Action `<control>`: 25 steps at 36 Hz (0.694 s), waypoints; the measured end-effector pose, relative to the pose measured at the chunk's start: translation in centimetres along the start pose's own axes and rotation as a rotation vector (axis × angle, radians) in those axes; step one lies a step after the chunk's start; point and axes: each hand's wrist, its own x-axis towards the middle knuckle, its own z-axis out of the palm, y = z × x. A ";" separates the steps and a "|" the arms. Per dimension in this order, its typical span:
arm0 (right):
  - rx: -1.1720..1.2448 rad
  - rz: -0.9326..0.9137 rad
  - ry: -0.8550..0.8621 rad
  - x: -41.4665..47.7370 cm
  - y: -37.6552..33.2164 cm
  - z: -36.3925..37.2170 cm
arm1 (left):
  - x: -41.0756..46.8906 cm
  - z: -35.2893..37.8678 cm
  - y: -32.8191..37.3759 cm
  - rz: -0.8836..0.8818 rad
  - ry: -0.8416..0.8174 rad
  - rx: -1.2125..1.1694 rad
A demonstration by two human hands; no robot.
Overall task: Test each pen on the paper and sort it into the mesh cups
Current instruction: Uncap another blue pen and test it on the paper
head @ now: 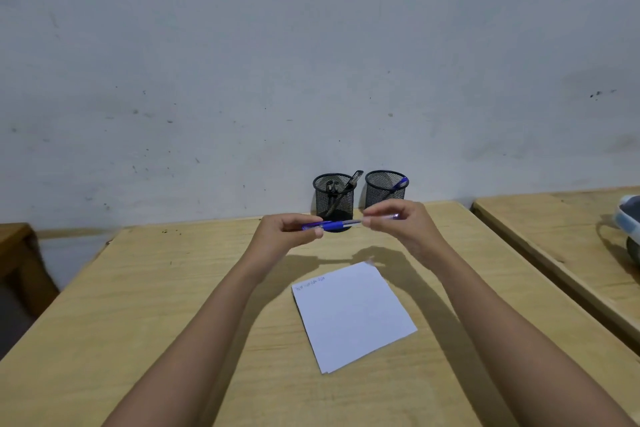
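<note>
**Pen held between both hands**

The left hand's (287, 232) fingers curl round the pen (334, 225). The right hand's (405, 222) fingers pinch its other end. It lies level above the tabletop (173, 288). The paper (353, 315) is nearer than the fingers, the left cup (334, 198) and right cup (384, 189) just beyond them.
</note>
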 end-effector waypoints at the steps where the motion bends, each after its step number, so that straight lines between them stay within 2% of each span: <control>1: 0.099 0.008 0.039 -0.1 0.2 0.6 | -0.2 0.1 0.2 -0.010 0.001 -0.047; 4: 0.320 0.042 0.061 -0.6 0.5 3.1 | -0.5 0.5 0.7 -0.016 -0.008 -0.095; 7: 0.430 0.055 0.061 -0.7 0.3 4.7 | -0.7 0.6 1.1 0.001 -0.017 -0.092; 12: 0.338 0.035 0.009 -0.3 -0.3 4.8 | -0.9 -0.4 1.4 0.004 0.005 -0.072; 20: 0.312 0.069 0.019 -0.1 -0.7 5.5 | -1.3 -0.2 1.3 -0.042 0.024 -0.112; 22: 0.286 0.104 0.183 0.2 -0.7 3.8 | -1.6 -1.9 0.7 -0.043 0.087 -0.087; 25: 0.585 0.050 0.471 -0.4 -1.0 -3.1 | -2.6 -8.4 -1.0 -0.102 0.308 -0.146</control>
